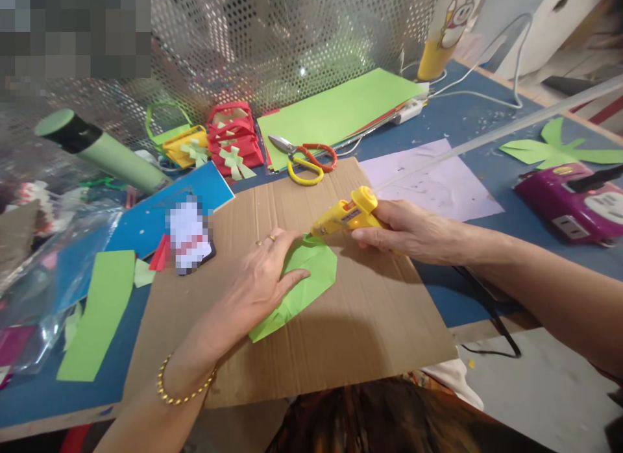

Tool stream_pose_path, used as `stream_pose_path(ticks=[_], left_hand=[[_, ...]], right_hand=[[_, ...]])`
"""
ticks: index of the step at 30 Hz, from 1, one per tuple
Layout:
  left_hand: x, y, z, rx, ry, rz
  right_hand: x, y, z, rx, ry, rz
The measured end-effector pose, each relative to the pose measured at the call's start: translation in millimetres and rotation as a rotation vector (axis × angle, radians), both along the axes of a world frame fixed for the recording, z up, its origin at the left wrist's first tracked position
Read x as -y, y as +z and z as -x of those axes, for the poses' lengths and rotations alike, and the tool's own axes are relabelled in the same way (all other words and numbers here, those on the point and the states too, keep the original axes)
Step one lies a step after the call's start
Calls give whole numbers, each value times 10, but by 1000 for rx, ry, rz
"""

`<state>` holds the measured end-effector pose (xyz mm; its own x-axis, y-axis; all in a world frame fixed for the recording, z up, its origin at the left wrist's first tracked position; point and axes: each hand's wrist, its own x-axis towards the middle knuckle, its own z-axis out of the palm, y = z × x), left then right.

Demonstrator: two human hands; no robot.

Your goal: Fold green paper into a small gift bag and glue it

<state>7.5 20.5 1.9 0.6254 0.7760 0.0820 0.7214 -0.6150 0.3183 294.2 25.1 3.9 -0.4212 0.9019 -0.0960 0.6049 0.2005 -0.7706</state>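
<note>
A piece of folded green paper [316, 266] lies on a brown cardboard sheet [384, 317]. My left hand [267, 271] holds the paper down, thumb stretched across it and fingers by its upper edge; some fingertips are hidden. In my right hand [409, 232] is a yellow glue gun [343, 216], gripped by its handle. The nozzle points left and meets the paper's upper edge near my left index finger; a green fold partly hides the tip. A long clear glue stick [467, 138] sticks out of the gun's back toward the upper right.
Scissors [296, 159] lie at the cardboard's far edge, beside a phone [189, 235] to the left. Behind stand small red paper bags [236, 141] and stacked green sheets [341, 112]. A purple power box [572, 206] and green cutout [555, 148] are at right; a tumbler [111, 154] leans left.
</note>
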Motion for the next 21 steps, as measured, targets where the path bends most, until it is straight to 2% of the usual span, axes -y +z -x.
stream_pose_path(ticks=[6,11,21], left_hand=[[-5,26,7,-22,-2,12],[-8,14,15,-8,-12,-5],[-7,13,-5,-27,-31,-42]], right_hand=[[35,-48,7,46,-57,15],[44,-91,2,43,-68,-38],[54,-125,1,21,-67,-26]])
